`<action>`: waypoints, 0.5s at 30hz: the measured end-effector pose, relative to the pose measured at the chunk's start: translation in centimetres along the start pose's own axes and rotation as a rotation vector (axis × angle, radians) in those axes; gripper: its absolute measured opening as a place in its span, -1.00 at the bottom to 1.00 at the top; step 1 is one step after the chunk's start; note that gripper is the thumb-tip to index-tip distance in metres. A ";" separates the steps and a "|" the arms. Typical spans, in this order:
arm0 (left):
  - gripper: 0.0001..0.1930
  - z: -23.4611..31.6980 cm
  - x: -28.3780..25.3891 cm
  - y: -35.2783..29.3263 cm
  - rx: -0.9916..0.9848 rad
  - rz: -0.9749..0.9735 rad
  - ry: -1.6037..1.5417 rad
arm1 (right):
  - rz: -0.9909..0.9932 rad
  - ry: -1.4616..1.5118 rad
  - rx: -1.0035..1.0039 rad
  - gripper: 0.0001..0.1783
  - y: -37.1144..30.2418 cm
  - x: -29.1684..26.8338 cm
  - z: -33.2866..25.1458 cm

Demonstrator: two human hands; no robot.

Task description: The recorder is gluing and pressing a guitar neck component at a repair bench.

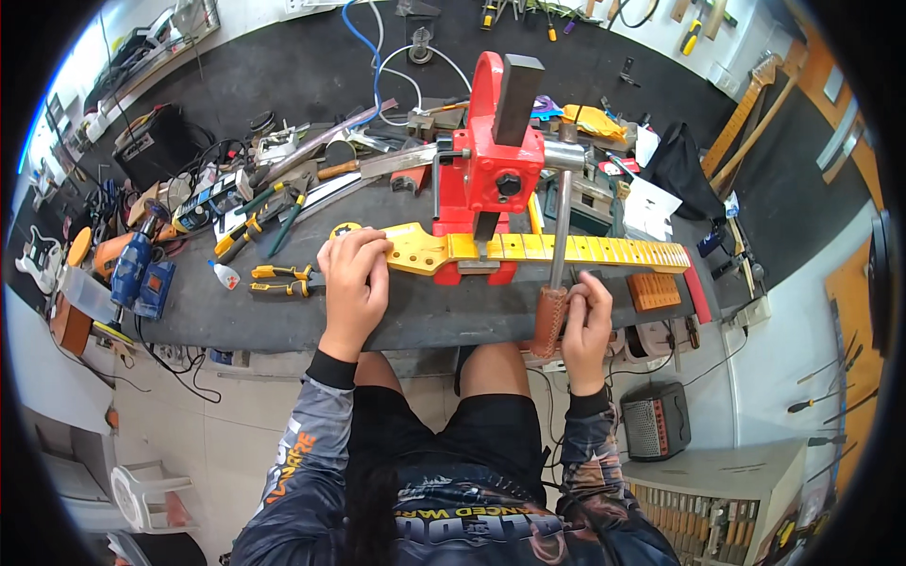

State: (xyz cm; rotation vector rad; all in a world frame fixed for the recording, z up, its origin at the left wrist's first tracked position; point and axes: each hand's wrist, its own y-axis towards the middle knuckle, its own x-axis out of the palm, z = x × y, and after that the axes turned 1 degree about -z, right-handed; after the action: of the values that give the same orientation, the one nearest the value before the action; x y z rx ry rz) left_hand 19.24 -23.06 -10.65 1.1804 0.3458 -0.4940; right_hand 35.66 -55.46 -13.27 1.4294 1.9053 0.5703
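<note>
From the head camera: the yellow guitar neck [547, 250] lies across the dark surface [415, 316], under the red press [491, 165]. The left hand [354, 283] has its grip closed over the neck's headstock end, pinning it down. The right hand [585, 325] is wrapped around the press lever [557, 274] at its brown handle. Pliers [278, 278] lie just left of the left hand.

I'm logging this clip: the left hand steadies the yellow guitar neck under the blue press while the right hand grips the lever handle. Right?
Not quite: the press is red, not blue, as the head view shows. The left hand does steady the yellow guitar neck, and the right hand grips the lever handle.
</note>
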 end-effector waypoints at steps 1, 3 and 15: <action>-0.86 -0.1 -0.1 0.0 0.005 -0.010 0.004 | 0.030 -0.043 0.021 -0.57 -0.3 0.2 0.6; -0.77 -0.2 -0.8 -0.3 -0.001 -0.056 0.001 | 0.063 -0.084 0.044 -0.49 -0.1 0.7 0.7; -0.56 -0.4 -1.0 -0.5 0.061 -0.123 0.074 | -0.043 -0.408 0.041 -0.28 1.2 1.7 2.0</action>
State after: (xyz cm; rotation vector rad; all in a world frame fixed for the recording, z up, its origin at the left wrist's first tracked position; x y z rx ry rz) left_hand 18.16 -22.69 -10.67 1.2438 0.4720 -0.5720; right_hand 37.65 -53.58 -14.22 1.4013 1.6236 0.1980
